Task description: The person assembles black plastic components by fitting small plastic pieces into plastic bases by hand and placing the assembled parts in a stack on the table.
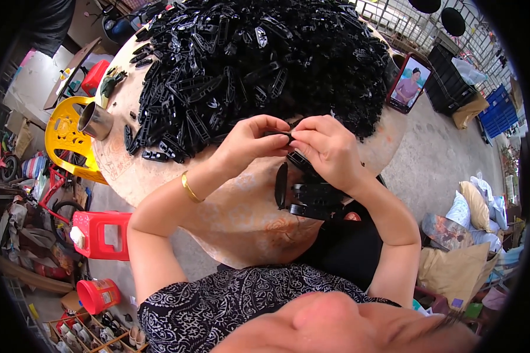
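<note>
Clip (284,134) pinched between 2 hands

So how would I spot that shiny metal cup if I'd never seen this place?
Start at the round table heaped with black plastic parts. Follow its rim to the person's left, past the pile's edge, to where a yellow plastic chair pushes up against the table. The metal cup sits there on the rim, tipped toward the camera: the only silvery thing among all the black pieces.

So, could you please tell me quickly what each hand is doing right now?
Left hand: closed, pinching one end of a small black plastic piece.
Right hand: closed, pinching the other end of the same piece.
</note>
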`<state>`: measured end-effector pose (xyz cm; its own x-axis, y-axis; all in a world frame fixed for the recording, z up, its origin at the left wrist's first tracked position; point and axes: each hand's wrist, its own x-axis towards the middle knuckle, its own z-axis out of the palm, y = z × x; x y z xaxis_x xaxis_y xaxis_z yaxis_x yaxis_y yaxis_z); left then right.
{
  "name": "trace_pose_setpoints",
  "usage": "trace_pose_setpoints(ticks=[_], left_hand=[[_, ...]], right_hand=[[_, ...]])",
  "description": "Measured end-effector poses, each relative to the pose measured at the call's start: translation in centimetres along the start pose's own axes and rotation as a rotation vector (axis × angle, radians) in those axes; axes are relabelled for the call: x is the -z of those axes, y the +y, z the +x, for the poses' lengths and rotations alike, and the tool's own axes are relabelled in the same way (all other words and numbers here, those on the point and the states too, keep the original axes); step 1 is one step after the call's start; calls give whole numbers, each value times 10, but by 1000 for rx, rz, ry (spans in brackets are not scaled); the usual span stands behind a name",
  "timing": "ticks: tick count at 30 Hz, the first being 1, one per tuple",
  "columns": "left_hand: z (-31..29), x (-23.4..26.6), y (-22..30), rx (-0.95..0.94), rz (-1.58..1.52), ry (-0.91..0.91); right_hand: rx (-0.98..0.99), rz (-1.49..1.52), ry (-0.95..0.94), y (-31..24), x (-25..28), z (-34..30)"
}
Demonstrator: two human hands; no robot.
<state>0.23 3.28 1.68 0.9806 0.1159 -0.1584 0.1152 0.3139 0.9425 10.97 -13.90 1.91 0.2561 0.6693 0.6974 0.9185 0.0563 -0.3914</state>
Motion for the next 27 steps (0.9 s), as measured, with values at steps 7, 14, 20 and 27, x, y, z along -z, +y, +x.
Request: trace_pose_setpoints(ticks=[7,14,20,27], left_hand=[[-12,-16,8,-403,622,113],[-21,-30,-9,-523,801,-16],[-25,-37,-23,-739,1001,-260],[-28,-9,19,-490,1917,338]], right_hand=[[-431,346,-256,-2,14,9],[-585,876,-409,40,27,10],[-129,34,-336,54,2,6],[-26,-304,-303,60,-16,-1]])
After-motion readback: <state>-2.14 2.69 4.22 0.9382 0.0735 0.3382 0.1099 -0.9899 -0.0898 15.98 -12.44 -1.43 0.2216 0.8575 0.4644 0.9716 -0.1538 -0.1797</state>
